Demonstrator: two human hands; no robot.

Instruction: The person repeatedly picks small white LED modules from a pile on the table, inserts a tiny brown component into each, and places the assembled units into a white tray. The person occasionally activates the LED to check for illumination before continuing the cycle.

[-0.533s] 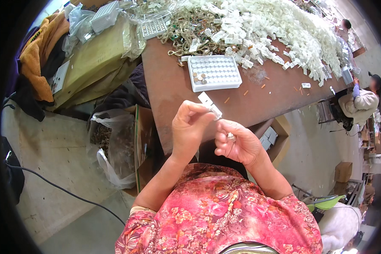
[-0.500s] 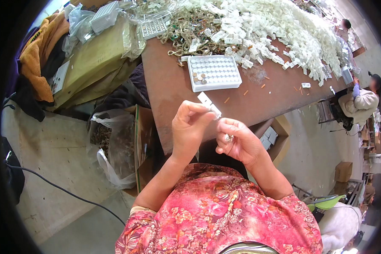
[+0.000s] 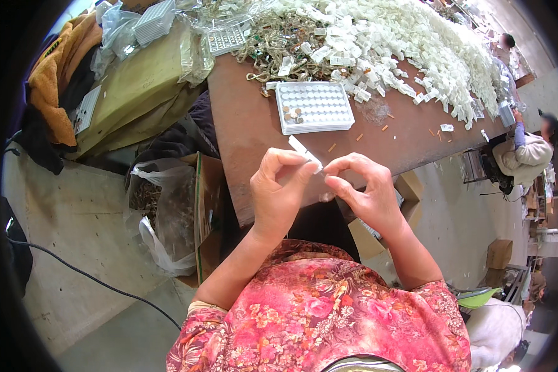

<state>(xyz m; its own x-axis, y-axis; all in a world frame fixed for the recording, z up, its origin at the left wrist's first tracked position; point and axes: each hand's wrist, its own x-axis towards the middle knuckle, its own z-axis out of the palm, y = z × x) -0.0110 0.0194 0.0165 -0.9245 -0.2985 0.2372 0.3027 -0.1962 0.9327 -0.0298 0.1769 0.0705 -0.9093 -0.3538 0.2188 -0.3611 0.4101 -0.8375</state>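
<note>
Left grip [image 3: 278, 189] pinches a white piece [image 3: 300, 148] near a white tray [image 3: 319, 127]; right grip [image 3: 371, 191] unclear.

Brown table [image 3: 254, 136] bears tray [image 3: 314, 105], white pieces [image 3: 428, 56], perhaps cords [image 3: 273, 46].

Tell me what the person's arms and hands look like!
The left hand and right hand are bare, and so are the forearms. The sleeves are pinkish red with flowers and leaves, and a cream band edges the left one.
</note>
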